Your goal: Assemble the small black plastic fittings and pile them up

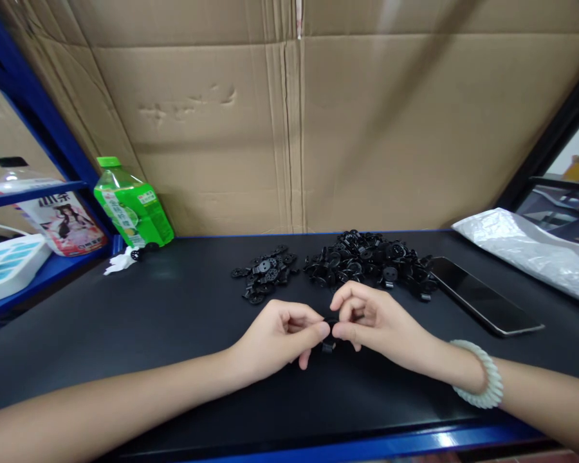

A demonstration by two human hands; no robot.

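Near the middle of the bench's front edge [415, 444], a small black part [329, 319] is pinched between the left hand's [282, 337] thumb and index finger, pretty snugly. Its other side is met by the right hand [383, 325], with thumb and index curled slightly apart; whether it's actually gripped there can't be told, since the part is mostly hidden.

Just beyond the hands, two heaps are seen: a smaller pile [265, 267] and, to its right, a way bigger pile [361, 254] of black pieces near the back edge. Honestly, progress can't be pinned down: one part is being handled, plenty are left loose, and whether either heap has been worked on isn't shown.

For elbow room, the hands are held well in from both side edges. The right side is bounded by a phone [482, 296] and a silver pouch [535, 251], the back left corner by a green bottle [139, 212], the back edge by cardboard [197, 128].
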